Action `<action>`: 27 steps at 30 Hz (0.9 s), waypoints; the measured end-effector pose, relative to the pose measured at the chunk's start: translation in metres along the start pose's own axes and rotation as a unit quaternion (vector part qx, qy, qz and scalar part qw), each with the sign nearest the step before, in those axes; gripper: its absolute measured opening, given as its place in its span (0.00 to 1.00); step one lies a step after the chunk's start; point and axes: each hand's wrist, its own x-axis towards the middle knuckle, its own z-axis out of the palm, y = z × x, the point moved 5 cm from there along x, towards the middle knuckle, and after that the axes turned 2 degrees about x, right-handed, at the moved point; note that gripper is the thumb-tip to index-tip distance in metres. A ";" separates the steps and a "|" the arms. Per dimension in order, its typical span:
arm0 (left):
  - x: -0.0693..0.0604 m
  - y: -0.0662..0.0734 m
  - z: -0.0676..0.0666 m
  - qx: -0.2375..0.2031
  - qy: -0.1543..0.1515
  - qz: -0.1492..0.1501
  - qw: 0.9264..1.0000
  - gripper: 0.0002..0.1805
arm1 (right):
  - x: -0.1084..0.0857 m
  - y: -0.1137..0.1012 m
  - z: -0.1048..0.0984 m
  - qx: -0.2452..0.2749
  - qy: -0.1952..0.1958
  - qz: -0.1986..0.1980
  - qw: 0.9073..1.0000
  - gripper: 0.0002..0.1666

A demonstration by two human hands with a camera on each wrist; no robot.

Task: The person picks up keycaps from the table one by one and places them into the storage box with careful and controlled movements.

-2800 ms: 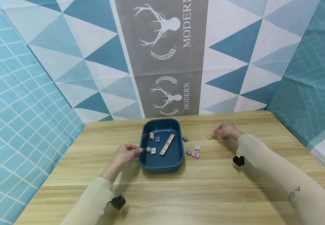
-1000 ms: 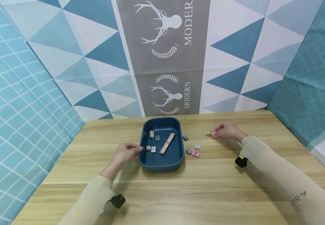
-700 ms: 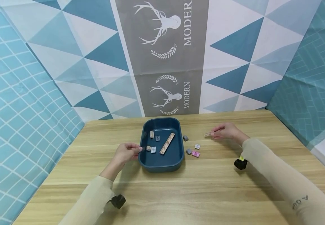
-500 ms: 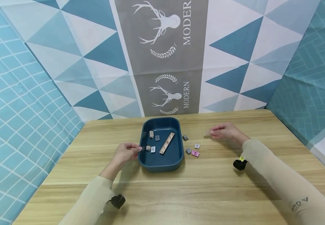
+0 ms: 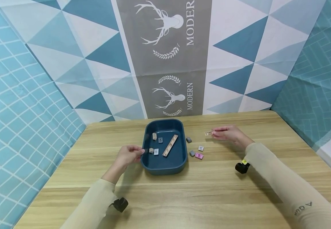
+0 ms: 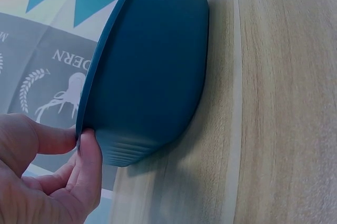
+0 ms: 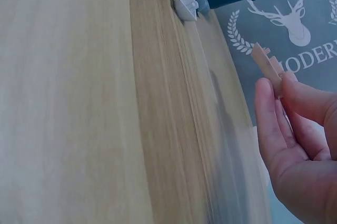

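Observation:
My left hand pinches the left rim of a dark blue bin; in the left wrist view the thumb and forefinger meet on that rim. Between the thumb and fingers of my right hand is a small flat wooden piece with dark print, held above the table right of the bin. The right wrist view shows the wooden piece edge-on, with small raised parts on one side. Inside the bin lie a long printed wooden strip, a white tile, a grey-blue tile and two beige blocks.
Right of the bin on the wooden table lie a pink tile, a white tile and two grey blocks, one grey block close to the bin wall. A patterned backdrop stands behind the table's far edge.
My right hand has lifted the wooden piece off the table and carried it left, closer to the bin, turning it on the way. The left hand and bin stay put.

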 end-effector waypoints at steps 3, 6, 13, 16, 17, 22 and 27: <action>0.000 0.001 0.000 0.002 0.001 0.002 1.000 0.12 | 0.001 -0.002 0.004 0.011 0.002 0.007 1.000 0.30; 0.000 0.002 0.000 0.003 0.002 0.004 1.000 0.12 | 0.002 -0.005 0.008 0.009 -0.001 0.009 1.000 0.30; -0.001 0.004 0.001 0.000 0.001 0.007 1.000 0.13 | 0.006 -0.012 0.012 -0.002 0.012 0.022 1.000 0.30; 0.000 0.003 0.001 -0.002 0.001 0.007 1.000 0.13 | 0.006 -0.017 0.017 -0.005 0.003 0.014 1.000 0.30; 0.000 0.002 0.001 -0.003 0.001 0.006 1.000 0.13 | 0.006 -0.018 0.018 -0.004 0.002 0.012 1.000 0.29; 0.000 0.000 0.001 -0.005 0.001 0.003 1.000 0.13 | 0.006 -0.021 0.027 -0.004 -0.007 0.005 1.000 0.28; -0.001 -0.001 0.000 -0.007 0.001 0.005 1.000 0.13 | 0.002 -0.026 0.034 -0.010 -0.013 0.001 1.000 0.28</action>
